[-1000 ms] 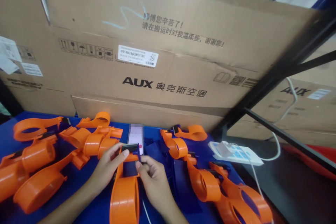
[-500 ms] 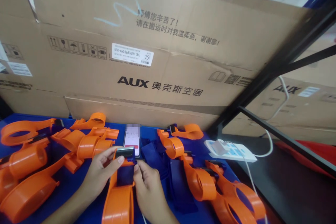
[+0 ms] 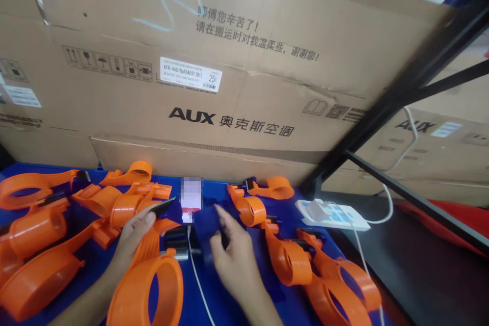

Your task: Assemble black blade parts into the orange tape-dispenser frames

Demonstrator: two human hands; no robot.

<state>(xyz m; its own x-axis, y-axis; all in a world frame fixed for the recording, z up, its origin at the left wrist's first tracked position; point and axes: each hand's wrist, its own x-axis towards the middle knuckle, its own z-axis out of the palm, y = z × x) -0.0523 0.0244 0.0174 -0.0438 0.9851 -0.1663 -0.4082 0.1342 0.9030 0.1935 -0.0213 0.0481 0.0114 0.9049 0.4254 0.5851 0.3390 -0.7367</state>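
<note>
My left hand [image 3: 132, 237] is closed around the upper end of an orange tape dispenser [image 3: 132, 277], whose large ring hangs toward me at the bottom of the view. A dark flat plate and a black roller-like part [image 3: 176, 237] show at its head. My right hand [image 3: 239, 254] pinches a dark blue flat piece [image 3: 206, 226] between thumb and fingers, just right of the dispenser. Part of that piece is smeared by motion. A phone [image 3: 191, 198] lies beyond both hands.
Several orange dispensers [image 3: 38, 234] lie on the left of the blue table, and more [image 3: 292, 260] on the right. A power strip [image 3: 336, 216] and white cables [image 3: 200, 285] are at the right and middle. A large cardboard box [image 3: 237, 91] stands behind; a black rack post [image 3: 382, 107] slants at right.
The dispenser has turned and moved left in my left hand. My right hand has come away from it to the right and taken hold of a dark blue flat piece.
</note>
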